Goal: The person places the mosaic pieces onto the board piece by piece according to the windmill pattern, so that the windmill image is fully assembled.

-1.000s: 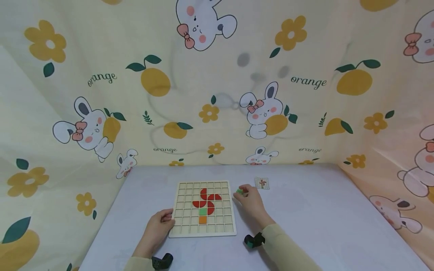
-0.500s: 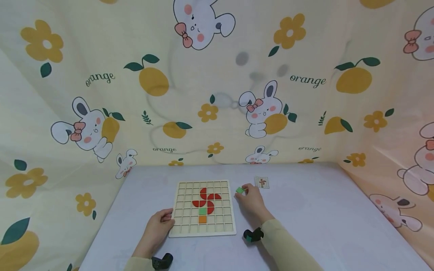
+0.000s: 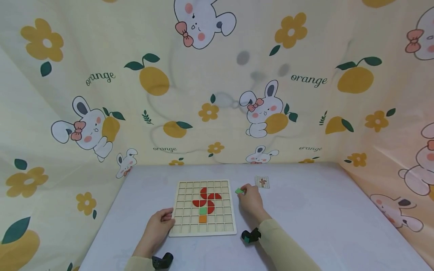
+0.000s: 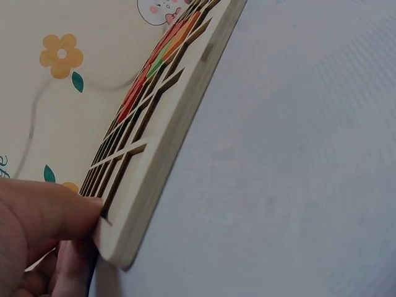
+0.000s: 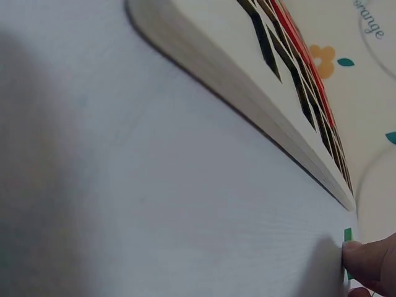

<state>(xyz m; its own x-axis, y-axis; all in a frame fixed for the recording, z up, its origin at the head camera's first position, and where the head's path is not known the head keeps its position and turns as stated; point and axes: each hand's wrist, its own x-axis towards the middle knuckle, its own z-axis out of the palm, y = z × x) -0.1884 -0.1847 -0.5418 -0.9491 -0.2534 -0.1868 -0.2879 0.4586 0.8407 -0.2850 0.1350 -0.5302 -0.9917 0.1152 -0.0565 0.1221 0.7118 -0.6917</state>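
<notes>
A pale grid board (image 3: pixel 184 205) lies on the table, with several red quarter-round pieces (image 3: pixel 211 207) set in a pinwheel. Below them sit one green square tile (image 3: pixel 203 211) and one orange square tile (image 3: pixel 202 219) in neighbouring cells. My left hand (image 3: pixel 157 227) grips the board's left edge; in the left wrist view the thumb (image 4: pixel 62 210) rests on the rim near a corner, other fingers lower down, partly hidden. Off the board's right side, my right hand (image 3: pixel 251 202) pinches another green square tile (image 5: pixel 348 234) between thumb and fingertips, apart from the board.
A small card (image 3: pixel 262 182) printed with a grid and pinwheel pattern lies behind my right hand. White cloth covers the table (image 3: pixel 305 210). A cream curtain (image 3: pixel 217 75) with rabbits and oranges hangs behind and at both sides. Each wrist carries a black device (image 3: pixel 251 236).
My right hand has shifted slightly and the green tile in its fingers shows more fully than a second ago. My left hand and the board stay put.
</notes>
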